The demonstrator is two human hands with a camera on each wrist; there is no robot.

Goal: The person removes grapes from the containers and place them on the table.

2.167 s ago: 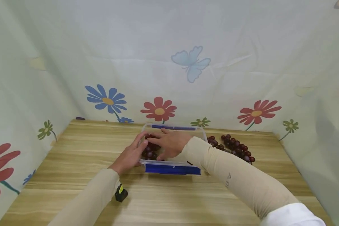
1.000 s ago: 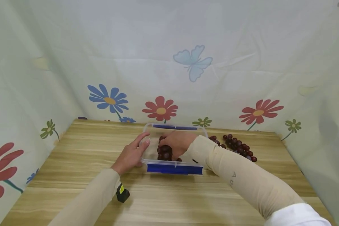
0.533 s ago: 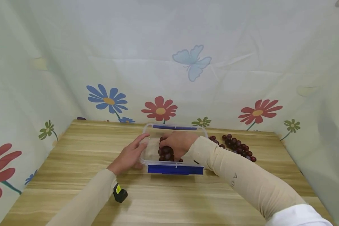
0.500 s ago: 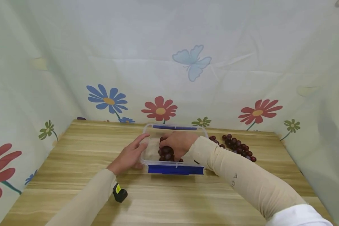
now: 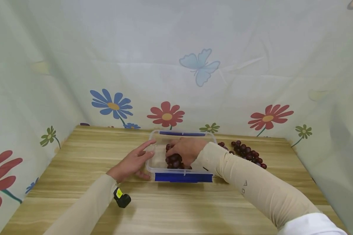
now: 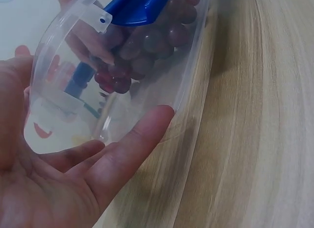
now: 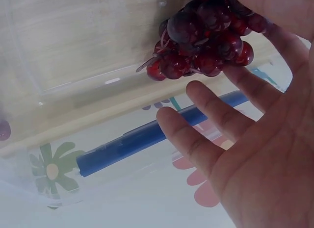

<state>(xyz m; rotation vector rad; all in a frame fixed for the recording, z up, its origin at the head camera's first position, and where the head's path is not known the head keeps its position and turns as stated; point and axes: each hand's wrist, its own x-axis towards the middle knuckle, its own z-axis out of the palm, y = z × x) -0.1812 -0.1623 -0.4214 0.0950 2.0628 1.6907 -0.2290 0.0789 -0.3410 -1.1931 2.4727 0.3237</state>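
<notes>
A clear plastic box (image 5: pixel 159 170) with blue side clips stands on the wooden table. Inside it, near the middle, is a bunch of dark red grapes (image 5: pixel 174 161). My right hand (image 5: pixel 188 150) reaches into the box from the right and holds this bunch between thumb and fingers; in the right wrist view, other fingers (image 7: pixel 196 139) stretch out free of the grapes. At the box's left end is my left hand (image 5: pixel 132 164), its fingers spread and relaxed. The left wrist view shows fingertips (image 6: pixel 159 115) at the clear wall, with contact hard to judge.
More grape bunches (image 5: pixel 247 152) lie on the table (image 5: pixel 91 156) right of the box, partly hidden by the right sleeve (image 5: pixel 241 176). A black wrist device (image 5: pixel 122 198) sits on the left sleeve. Flower-printed cloth (image 5: pixel 135 71) encloses the back and sides.
My right hand has shifted rightward with the grapes, from the box's left end to its middle. The left hand has drawn back slightly to the left.
</notes>
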